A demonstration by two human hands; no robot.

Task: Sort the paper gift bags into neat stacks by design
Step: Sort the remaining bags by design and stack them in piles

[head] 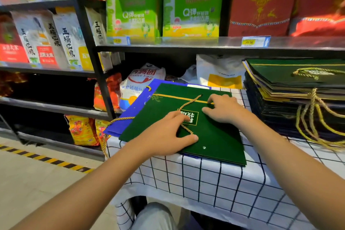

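Observation:
A flat dark green gift bag (214, 142) with a gold stripe and gold rope handle lies on top of a small pile on the checked tablecloth. Under it a blue gift bag (138, 102) sticks out to the left and back, its gold cord hanging off the table's edge. My left hand (168, 136) rests flat on the green bag, fingers spread by the rope handle (186, 107). My right hand (223, 108) presses its fingertips on the bag near the gold stripe. A tall stack of mixed bags (291, 97), green one on top, stands at the right.
The table (214, 183) with a white, black-grid cloth stands against black shop shelves (168, 45) holding rice sacks and green and red boxes. Flour bags (138, 84) lie behind the pile. To the left the floor has a yellow-black stripe (46, 160). The table's left edge is close.

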